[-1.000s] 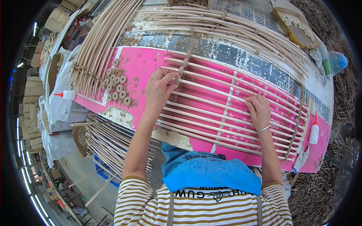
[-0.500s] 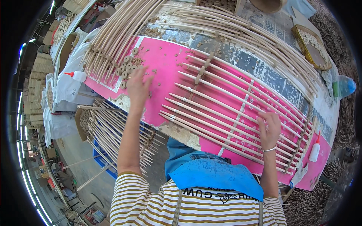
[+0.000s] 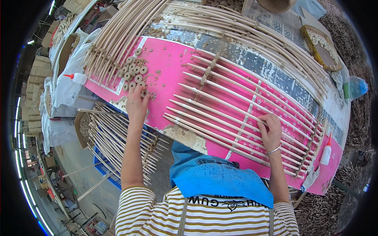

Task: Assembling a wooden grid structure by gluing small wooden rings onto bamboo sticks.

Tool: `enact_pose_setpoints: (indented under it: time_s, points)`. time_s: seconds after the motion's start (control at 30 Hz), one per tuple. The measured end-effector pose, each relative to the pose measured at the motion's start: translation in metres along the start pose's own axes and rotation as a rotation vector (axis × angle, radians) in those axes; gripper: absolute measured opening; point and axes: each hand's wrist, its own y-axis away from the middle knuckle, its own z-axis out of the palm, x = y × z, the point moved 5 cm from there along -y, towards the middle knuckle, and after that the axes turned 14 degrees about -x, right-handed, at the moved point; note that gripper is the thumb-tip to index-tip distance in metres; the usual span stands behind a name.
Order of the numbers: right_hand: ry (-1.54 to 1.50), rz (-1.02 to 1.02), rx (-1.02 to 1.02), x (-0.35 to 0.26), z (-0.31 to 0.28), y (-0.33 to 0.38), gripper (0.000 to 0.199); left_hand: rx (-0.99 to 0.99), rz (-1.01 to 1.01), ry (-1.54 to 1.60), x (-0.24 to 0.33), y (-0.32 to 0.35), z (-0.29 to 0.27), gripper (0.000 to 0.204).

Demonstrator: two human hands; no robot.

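Observation:
My left hand (image 3: 137, 103) is at the near edge of a pile of round wooden rings (image 3: 134, 71), fingers bent down among the rings and small brown discs. Whatever its fingertips pinch is hidden. Over a rack of long pale wooden rods (image 3: 220, 111) is my right hand (image 3: 271, 133), thumb and fingers pressed together above the rods. I cannot make out anything between them. The rods lie side by side on the pink board (image 3: 169, 59), joined by a notched crosspiece (image 3: 207, 73) towards their left tips and another crosspiece (image 3: 307, 151) at the right.
More rod racks lie at the far left (image 3: 114, 43) and along the back (image 3: 252, 33). Glue bottles stand at the left (image 3: 80, 78) and right (image 3: 326, 154). A box of small pale pieces (image 3: 321, 47) sits far right. Below left, further racks (image 3: 122, 137) rest over a blue crate (image 3: 99, 167).
My left hand has come nearer to me, its spread fingers now drawn together at the pile's near edge. The right hand's fingers have closed and shifted slightly left. The whole view has shifted slightly.

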Motion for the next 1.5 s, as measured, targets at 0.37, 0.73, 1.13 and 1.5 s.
enact_pose_setpoints:
  time_s: [0.37,0.73,1.13,1.5]
  points:
    - [-0.109,-0.019,0.053,-0.010,-0.011,0.007,0.014,-0.406,-0.096,1.412,0.049,-0.013,0.040,0.032]
    - [-0.115,0.000,0.049,-0.008,-0.013,0.005,0.015,-0.516,-0.048,1.483,0.077,-0.013,0.047,0.040]
    - [0.004,-0.035,0.083,-0.010,-0.020,0.000,0.014,-0.405,-0.051,1.244,0.118,-0.005,0.038,0.090]
    - [0.026,-0.091,0.122,-0.011,-0.019,0.002,0.015,-0.563,-0.039,1.434,0.096,-0.014,0.052,0.067]
